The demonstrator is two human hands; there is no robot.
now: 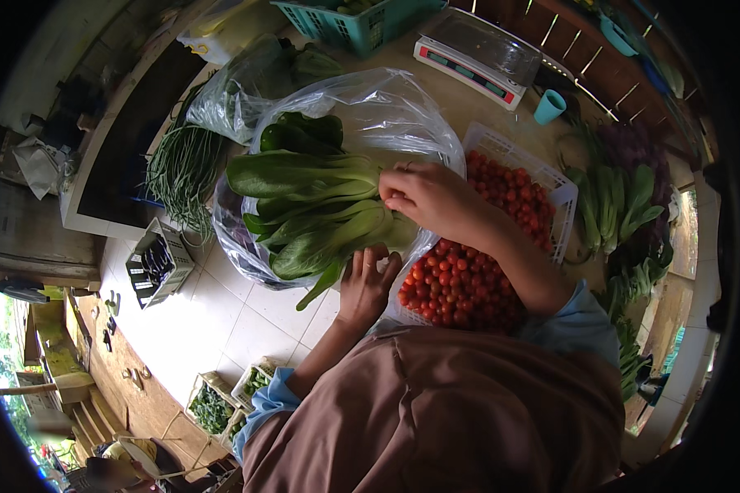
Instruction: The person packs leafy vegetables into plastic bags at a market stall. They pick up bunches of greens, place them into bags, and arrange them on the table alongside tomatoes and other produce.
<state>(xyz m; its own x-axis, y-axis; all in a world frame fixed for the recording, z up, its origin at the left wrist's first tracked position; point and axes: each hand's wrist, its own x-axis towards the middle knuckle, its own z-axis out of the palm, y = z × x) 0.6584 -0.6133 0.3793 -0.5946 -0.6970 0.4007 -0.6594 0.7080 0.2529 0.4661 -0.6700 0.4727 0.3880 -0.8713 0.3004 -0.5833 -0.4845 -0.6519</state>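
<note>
Heads of leafy green bok choy (320, 203) lie on and partly in a large clear plastic bag (401, 117), leaves pointing left. My right hand (428, 197), fingers curled, rests at the stem ends; its fingertips are partly hidden, so a firm hold cannot be told. My left hand (367, 283) touches the underside of the lower stems with bent fingers. Beneath my right forearm stands a white plastic crate (564, 191) full of small red tomatoes (456, 283).
At the back are a teal basket (364, 31), a digital scale (468, 68) and a teal cup (550, 106). Long green beans (188, 166) lie left, beside another plastic bag (234, 92). More bok choy (610, 209) lies right. A crate of eggplants (160, 262) stands on the tiled floor.
</note>
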